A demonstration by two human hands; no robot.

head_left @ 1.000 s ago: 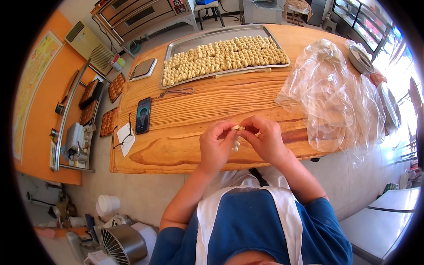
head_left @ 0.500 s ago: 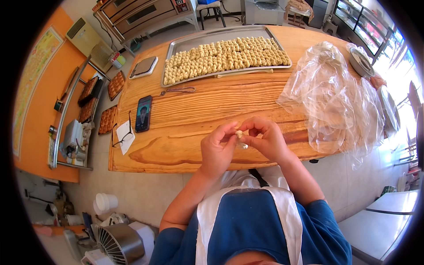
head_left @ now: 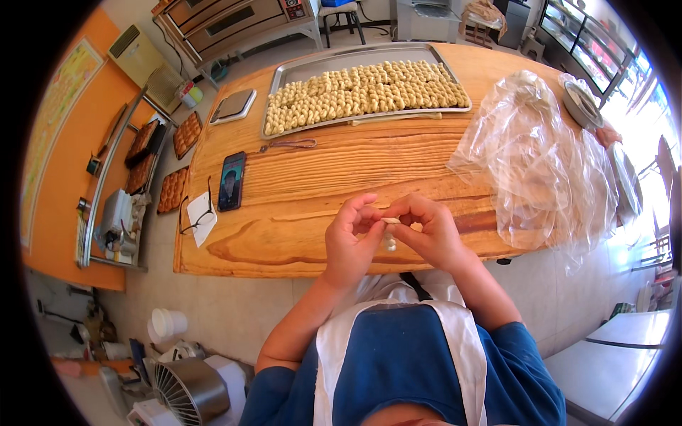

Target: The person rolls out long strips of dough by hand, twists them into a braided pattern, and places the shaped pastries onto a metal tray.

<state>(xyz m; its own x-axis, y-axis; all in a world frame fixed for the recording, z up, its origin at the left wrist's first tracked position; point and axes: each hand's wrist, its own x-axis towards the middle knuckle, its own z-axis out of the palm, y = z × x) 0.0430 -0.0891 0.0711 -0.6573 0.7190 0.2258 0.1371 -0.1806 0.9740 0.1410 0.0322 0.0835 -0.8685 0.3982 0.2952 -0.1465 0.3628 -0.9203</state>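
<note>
Both my hands meet over the near edge of the wooden table, pinching a small piece of pale dough (head_left: 391, 243) between them. My left hand (head_left: 351, 238) grips it with thumb and forefinger from the left. My right hand (head_left: 428, 231) is closed on it from the right, its fingers curled. A short twisted end of the dough hangs below my fingertips; the rest is mostly hidden by them. Beyond my hands, a large metal tray (head_left: 305, 71) carries many rows of small twisted dough pieces (head_left: 366, 91).
On the wooden table (head_left: 341, 170) lie a phone (head_left: 231, 182), eyeglasses (head_left: 206, 215) on white paper, a small scale (head_left: 233, 106), a corded strap (head_left: 291, 143) and a rolled dough strip (head_left: 394, 118). Crumpled clear plastic (head_left: 533, 156) covers the right side. Trays of baked buns (head_left: 187, 135) stand at left.
My fingers have shifted on the dough, and its twisted end now hangs slightly lower below them. Both hands stay in nearly the same place.
</note>
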